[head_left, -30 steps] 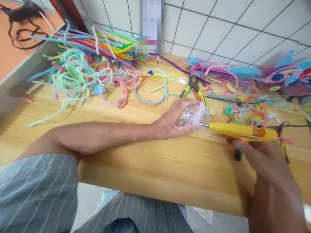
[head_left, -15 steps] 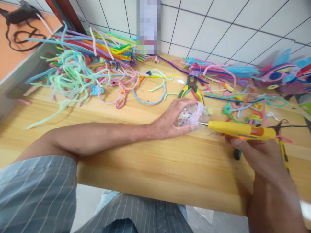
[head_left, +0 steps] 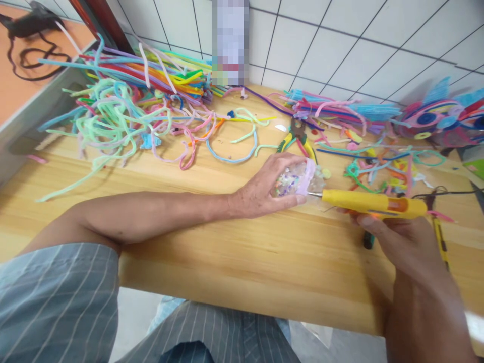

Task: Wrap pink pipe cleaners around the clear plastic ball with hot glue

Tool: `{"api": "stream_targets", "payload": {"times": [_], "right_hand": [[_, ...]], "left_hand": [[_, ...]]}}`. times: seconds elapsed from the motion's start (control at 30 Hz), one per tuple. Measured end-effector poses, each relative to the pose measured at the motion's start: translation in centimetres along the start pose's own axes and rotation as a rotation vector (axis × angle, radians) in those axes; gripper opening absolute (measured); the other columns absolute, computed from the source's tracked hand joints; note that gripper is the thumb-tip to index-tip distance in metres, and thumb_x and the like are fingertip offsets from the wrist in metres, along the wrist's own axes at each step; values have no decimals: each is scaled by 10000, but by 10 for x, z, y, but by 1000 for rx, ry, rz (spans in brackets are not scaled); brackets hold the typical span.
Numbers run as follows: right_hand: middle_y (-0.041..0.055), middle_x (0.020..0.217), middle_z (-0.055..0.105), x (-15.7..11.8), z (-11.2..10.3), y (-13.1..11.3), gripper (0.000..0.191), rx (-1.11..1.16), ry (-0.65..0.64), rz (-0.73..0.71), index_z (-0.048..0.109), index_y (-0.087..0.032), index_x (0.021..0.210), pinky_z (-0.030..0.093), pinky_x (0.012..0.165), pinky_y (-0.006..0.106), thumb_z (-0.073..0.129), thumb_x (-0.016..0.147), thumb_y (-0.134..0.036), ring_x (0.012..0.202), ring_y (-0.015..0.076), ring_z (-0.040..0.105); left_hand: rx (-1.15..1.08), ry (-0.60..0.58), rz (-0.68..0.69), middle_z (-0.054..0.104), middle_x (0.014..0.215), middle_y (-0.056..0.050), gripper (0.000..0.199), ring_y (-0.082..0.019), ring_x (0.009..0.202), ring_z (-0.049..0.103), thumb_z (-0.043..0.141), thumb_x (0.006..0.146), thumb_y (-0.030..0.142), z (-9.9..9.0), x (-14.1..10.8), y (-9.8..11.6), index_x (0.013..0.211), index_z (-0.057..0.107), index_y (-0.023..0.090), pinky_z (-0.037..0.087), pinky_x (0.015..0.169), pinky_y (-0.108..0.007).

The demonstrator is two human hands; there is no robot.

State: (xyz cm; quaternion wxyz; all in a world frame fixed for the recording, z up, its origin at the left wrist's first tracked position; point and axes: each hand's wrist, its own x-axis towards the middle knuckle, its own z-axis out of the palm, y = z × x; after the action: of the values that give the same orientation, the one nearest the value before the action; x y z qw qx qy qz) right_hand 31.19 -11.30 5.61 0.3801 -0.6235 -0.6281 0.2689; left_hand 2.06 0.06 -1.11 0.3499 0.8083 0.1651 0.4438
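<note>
My left hand [head_left: 260,191] is wrapped round a clear plastic piece [head_left: 288,182] with small coloured bits in it. A lilac fuzzy strip [head_left: 307,177] runs round its right end. In my right hand [head_left: 401,239] is a yellow glue gun [head_left: 366,200], held level and pointing left. Its metal nozzle is at the lower part of the lilac strip, close to my left thumb; whether it touches cannot be made out. Just behind my left hand lie pliers [head_left: 298,132] with yellow and green handles.
Tangled pipe cleaners [head_left: 109,118] and a long bundle [head_left: 151,75] cover the back left. A second bundle [head_left: 340,108], loose scraps [head_left: 378,169] and a fish-like craft figure [head_left: 431,118] are at the back right. A tiled wall [head_left: 340,45] stands behind the table [head_left: 227,262].
</note>
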Motion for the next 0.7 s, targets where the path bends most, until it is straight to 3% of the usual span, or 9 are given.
{"api": "stream_targets", "payload": {"times": [0.47,0.7], "right_hand": [[14,781,807,-1,2,-6,183,-89,54,-11,805,-286,763,628,722,364,825,759,-469,773,250,774],[24,812,821,-2,1,-2,211,-105,85,34,802,-286,776,625,759,406,823,746,-494,802,270,775]], "left_hand": [[16,-8,-30,566,1538,-172,731,-334,1476,518,697,975,597,0,1,1,1563,453,237,451,1250,-552],[-1,0,-10,565,1535,-167,730,-336,1476,512,718,972,548,1,0,0,1578,440,251,437,1253,-560]]}}
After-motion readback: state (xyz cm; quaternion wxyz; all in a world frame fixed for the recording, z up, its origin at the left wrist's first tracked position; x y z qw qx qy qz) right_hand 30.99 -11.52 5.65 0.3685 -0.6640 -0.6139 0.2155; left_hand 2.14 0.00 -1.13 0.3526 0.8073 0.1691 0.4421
